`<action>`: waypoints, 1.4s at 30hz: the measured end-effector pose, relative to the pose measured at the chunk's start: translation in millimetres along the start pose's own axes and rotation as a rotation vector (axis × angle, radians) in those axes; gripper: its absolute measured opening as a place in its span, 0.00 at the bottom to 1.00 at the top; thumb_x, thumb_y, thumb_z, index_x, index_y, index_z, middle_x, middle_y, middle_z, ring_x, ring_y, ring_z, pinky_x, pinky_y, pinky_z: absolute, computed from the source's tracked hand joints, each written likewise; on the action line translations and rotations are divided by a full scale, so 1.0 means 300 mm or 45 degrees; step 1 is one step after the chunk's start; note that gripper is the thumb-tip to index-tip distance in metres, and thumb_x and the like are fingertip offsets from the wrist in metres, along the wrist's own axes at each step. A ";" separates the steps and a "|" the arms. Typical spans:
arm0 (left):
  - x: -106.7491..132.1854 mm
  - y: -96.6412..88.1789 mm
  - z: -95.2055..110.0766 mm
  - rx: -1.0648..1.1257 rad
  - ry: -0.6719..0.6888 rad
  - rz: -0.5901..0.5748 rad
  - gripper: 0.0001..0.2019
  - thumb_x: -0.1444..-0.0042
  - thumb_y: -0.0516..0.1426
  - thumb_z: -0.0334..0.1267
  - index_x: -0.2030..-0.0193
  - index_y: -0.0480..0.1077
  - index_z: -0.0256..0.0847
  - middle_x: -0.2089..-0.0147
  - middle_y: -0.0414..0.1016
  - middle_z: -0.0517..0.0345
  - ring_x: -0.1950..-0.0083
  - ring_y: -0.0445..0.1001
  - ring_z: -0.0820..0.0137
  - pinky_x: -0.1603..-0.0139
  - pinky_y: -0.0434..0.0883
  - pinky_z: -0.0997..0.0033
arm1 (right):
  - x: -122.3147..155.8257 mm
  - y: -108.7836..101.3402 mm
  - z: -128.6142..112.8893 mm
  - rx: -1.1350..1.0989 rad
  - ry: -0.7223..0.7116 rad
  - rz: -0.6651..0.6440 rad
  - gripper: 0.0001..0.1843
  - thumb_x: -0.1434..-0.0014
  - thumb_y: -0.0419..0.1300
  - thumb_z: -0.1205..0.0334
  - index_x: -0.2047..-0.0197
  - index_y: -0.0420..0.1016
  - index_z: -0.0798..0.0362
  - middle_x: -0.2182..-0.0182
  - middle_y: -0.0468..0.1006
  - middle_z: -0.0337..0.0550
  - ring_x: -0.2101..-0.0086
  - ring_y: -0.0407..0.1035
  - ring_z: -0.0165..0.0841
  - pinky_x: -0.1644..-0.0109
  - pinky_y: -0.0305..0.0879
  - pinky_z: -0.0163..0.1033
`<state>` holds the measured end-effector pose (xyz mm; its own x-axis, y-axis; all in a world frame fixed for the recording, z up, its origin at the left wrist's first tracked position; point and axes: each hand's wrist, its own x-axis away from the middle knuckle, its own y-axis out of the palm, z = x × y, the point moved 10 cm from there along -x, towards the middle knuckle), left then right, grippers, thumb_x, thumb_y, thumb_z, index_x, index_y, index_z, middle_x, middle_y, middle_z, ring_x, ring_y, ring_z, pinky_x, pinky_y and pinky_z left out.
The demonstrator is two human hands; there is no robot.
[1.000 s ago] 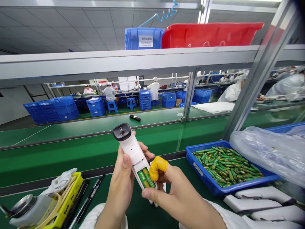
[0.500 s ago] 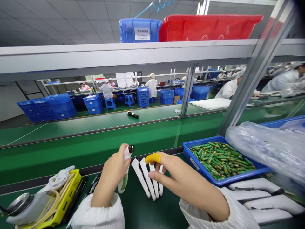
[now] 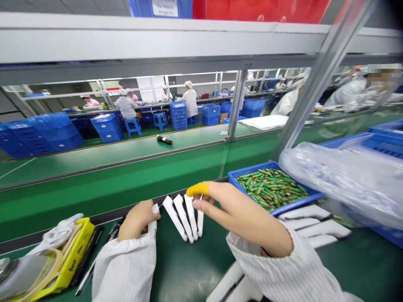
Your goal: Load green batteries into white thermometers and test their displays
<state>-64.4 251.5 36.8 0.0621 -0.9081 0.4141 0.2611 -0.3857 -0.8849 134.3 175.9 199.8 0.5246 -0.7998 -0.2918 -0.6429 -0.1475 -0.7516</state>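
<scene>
**Surroundings by the Clock**

A yellow tray is placed at eight o'clock, with a pen laid near it. Blue crates are stacked at nine; blue stools are set at ten. A standing co-worker in white is seen near twelve. Above a white shelf, a blue bin is shown at eleven, a red bin at one. A white sheet is spread at two.

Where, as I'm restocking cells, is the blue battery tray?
In the head view, the blue battery tray sits right of centre, between the right hand and the plastic bag.
</scene>
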 end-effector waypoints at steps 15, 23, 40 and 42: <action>0.384 0.284 0.584 0.023 0.806 -0.388 0.08 0.51 0.57 0.37 0.64 0.70 0.38 0.60 0.76 0.43 0.59 0.75 0.52 0.61 0.66 0.59 | 0.217 -0.097 0.774 0.691 0.925 -0.223 0.13 0.44 0.60 0.64 0.56 0.74 0.61 0.58 0.77 0.56 0.58 0.72 0.42 0.56 0.63 0.39; 0.446 0.319 0.664 -0.119 0.942 -0.432 0.23 0.48 0.52 0.29 0.43 0.64 0.29 0.46 0.69 0.31 0.49 0.71 0.45 0.50 0.66 0.48 | 0.242 -0.100 0.814 0.675 0.928 0.067 0.10 0.39 0.55 0.67 0.55 0.71 0.61 0.56 0.75 0.51 0.54 0.69 0.37 0.48 0.62 0.45; 0.328 -0.060 0.489 1.516 0.897 -0.153 0.19 0.38 0.46 0.51 0.44 0.56 0.48 0.66 0.67 0.62 0.71 0.65 0.71 0.70 0.64 0.73 | 0.161 -0.305 0.491 0.147 0.575 0.620 0.15 0.38 0.52 0.54 0.71 0.68 0.55 0.82 0.70 0.38 0.78 0.66 0.31 0.69 0.61 0.36; 0.346 -0.107 0.462 1.707 0.928 -0.173 0.18 0.38 0.47 0.50 0.45 0.58 0.47 0.63 0.69 0.60 0.67 0.67 0.71 0.66 0.66 0.74 | 0.139 -0.295 0.362 -0.196 0.405 0.657 0.15 0.42 0.57 0.51 0.64 0.69 0.55 0.79 0.73 0.38 0.78 0.67 0.30 0.74 0.61 0.34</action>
<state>67.1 192.1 137.8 -0.4007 -0.9134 -0.0720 0.9005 -0.4071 0.1531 273.8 218.8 189.8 -0.0514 -0.9211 -0.3860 -0.8545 0.2406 -0.4603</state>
